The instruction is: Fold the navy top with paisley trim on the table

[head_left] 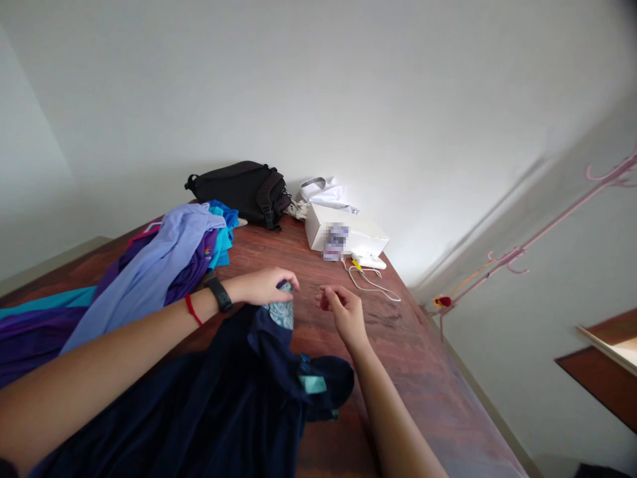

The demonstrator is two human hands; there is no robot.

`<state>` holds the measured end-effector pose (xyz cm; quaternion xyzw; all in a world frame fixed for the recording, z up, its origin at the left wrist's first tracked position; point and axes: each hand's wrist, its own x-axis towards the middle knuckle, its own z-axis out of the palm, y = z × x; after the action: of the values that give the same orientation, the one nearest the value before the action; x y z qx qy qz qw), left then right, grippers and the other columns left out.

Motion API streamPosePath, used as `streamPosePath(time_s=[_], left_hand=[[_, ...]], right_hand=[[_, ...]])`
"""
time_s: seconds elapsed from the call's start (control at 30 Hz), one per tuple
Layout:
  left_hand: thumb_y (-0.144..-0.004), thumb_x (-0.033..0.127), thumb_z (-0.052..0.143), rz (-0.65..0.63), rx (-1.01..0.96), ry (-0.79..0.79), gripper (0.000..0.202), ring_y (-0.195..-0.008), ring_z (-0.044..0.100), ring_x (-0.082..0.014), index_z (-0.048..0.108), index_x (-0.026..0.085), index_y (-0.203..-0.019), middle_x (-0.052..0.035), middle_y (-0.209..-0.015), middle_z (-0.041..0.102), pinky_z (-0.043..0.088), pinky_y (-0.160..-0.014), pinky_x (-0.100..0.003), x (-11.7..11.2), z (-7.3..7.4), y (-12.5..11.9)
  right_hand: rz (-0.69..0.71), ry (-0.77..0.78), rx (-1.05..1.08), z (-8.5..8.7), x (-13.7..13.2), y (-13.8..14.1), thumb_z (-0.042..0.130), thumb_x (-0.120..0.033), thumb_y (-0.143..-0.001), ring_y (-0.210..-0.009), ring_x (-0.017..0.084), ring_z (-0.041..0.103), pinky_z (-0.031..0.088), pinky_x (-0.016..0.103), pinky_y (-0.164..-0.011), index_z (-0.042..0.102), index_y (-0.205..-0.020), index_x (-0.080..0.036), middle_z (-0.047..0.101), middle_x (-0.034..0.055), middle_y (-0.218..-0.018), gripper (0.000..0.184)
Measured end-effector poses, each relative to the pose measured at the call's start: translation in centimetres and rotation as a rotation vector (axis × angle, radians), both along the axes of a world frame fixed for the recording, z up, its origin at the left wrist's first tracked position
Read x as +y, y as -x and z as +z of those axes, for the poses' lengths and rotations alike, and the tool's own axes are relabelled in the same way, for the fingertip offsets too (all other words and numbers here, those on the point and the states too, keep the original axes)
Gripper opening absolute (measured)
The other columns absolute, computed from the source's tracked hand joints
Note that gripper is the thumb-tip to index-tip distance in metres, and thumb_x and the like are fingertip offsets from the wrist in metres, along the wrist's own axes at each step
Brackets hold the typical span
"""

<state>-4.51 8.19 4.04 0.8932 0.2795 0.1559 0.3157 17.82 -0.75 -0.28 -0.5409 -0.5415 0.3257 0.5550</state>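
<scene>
A dark navy shirt [239,398] lies along the near side of the table, with a turned collar [336,382] and a pale teal label [312,384] showing. My left hand [271,287] grips a blue-and-white patterned edge [281,312] of this shirt, raised a little, thumb on one side and fingers on the other. A black watch and a red string are on that wrist. Just right of the patterned edge, my right hand [343,309] hovers above the wood, fingers loosely bent and apart, with nothing visible in them.
On the left of the wooden table [398,372] is a heap of purple, lavender and blue clothes [149,265]. A black bag [239,192], white box [348,229], white cloth [328,192] and white cable [373,285] sit toward the wall. A pink hook stand [537,236] is on the right.
</scene>
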Motion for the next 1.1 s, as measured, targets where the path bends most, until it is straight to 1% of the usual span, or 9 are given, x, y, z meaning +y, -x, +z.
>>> streamPosePath(time_s=[0.17, 0.27, 0.33, 0.43, 0.5, 0.7, 0.8, 0.9, 1.1], left_hand=[[-0.088, 0.039, 0.062, 0.426, -0.427, 0.083, 0.033, -0.089, 0.059, -0.0180, 0.070, 0.012, -0.103, -0.0020, -0.095, 0.071, 0.045, -0.090, -0.032, 2.6, 3.7, 2.8], [-0.087, 0.042, 0.067, 0.598, -0.661, 0.193, 0.041, -0.093, 0.058, -0.0177, 0.068, 0.008, -0.107, -0.0040, -0.099, 0.070, 0.044, -0.096, -0.036, 3.9, 4.4, 4.3], [-0.086, 0.043, 0.069, 0.648, -0.764, 0.199, 0.044, -0.099, 0.057, -0.0179, 0.067, 0.006, -0.109, -0.0059, -0.106, 0.070, 0.041, -0.102, -0.037, 4.6, 4.3, 4.9], [-0.087, 0.040, 0.070, 0.653, -0.825, 0.215, 0.043, -0.105, 0.058, -0.0180, 0.067, 0.005, -0.111, -0.0075, -0.114, 0.070, 0.039, -0.107, -0.038, 5.2, 3.9, 5.1], [-0.087, 0.038, 0.070, 0.644, -0.825, 0.248, 0.040, -0.107, 0.059, -0.0179, 0.067, 0.006, -0.111, -0.0075, -0.117, 0.070, 0.039, -0.107, -0.038, 5.3, 3.8, 5.0], [-0.088, 0.029, 0.070, 0.630, -0.851, 0.238, 0.039, -0.112, 0.058, -0.0186, 0.067, 0.002, -0.116, -0.0122, -0.123, 0.069, 0.036, -0.110, -0.039, 5.0, 4.0, 4.9], [-0.089, 0.031, 0.070, 0.589, -0.851, 0.187, 0.042, -0.113, 0.059, -0.0200, 0.066, 0.003, -0.120, -0.0129, -0.124, 0.068, 0.036, -0.110, -0.041, 4.8, 4.1, 5.0], [-0.084, 0.035, 0.074, 0.602, -0.859, 0.188, 0.046, -0.113, 0.060, -0.0214, 0.069, 0.006, -0.119, -0.0118, -0.122, 0.070, 0.037, -0.110, -0.040, 4.3, 4.2, 5.2], [-0.061, 0.052, 0.088, 0.592, -0.823, 0.368, 0.075, -0.102, 0.067, -0.0251, 0.069, 0.013, -0.122, -0.0115, -0.109, 0.075, 0.050, -0.095, -0.039, 2.1, 6.4, 7.7]], right_hand=[[0.222, 0.117, 0.025, 0.3, -0.6, 0.4, 0.057, -0.059, -0.090, -0.088, 0.022, 0.071, 0.058, 0.035, -0.078, 0.071, -0.115, -0.019, 0.075, 0.0091, -0.101, 0.049], [0.371, 0.146, 0.001, 0.5, -1.0, 0.6, 0.053, -0.057, -0.094, -0.106, 0.022, 0.068, 0.054, 0.037, -0.093, 0.065, -0.129, -0.024, 0.072, 0.0073, -0.117, 0.050], [0.415, 0.139, -0.073, 0.1, -1.0, 0.6, 0.063, -0.053, -0.089, -0.112, 0.023, 0.066, 0.050, 0.039, -0.101, 0.058, -0.137, -0.025, 0.070, 0.0076, -0.121, 0.056], [0.329, 0.162, -0.305, -0.9, -0.5, 0.5, 0.079, -0.045, -0.075, -0.113, 0.025, 0.064, 0.047, 0.044, -0.104, 0.054, -0.141, -0.021, 0.070, 0.0093, -0.118, 0.074], [0.301, 0.178, -0.408, -1.4, -0.3, 0.4, 0.082, -0.042, -0.072, -0.115, 0.027, 0.063, 0.045, 0.046, -0.106, 0.057, -0.138, -0.020, 0.070, 0.0104, -0.119, 0.074], [0.554, 0.184, -0.464, -0.8, -1.1, 0.2, 0.088, -0.042, -0.063, -0.120, 0.028, 0.062, 0.046, 0.043, -0.106, 0.057, -0.139, -0.024, 0.066, 0.0075, -0.132, 0.083], [0.452, 0.221, -0.537, -1.0, -1.1, -0.1, 0.085, -0.035, -0.066, -0.103, 0.028, 0.068, 0.052, 0.040, -0.093, 0.068, -0.123, -0.021, 0.074, 0.0067, -0.113, 0.061], [0.351, 0.281, -0.435, -1.9, -0.2, -0.5, 0.080, -0.032, -0.067, -0.085, 0.024, 0.069, 0.053, 0.035, -0.079, 0.072, -0.098, -0.018, 0.076, 0.0030, -0.092, 0.034], [0.103, 0.302, -0.070, -2.5, 0.7, -2.3, 0.081, -0.028, -0.058, -0.073, 0.020, 0.065, 0.051, 0.032, -0.070, 0.067, -0.085, -0.017, 0.070, -0.0004, -0.075, 0.033]])
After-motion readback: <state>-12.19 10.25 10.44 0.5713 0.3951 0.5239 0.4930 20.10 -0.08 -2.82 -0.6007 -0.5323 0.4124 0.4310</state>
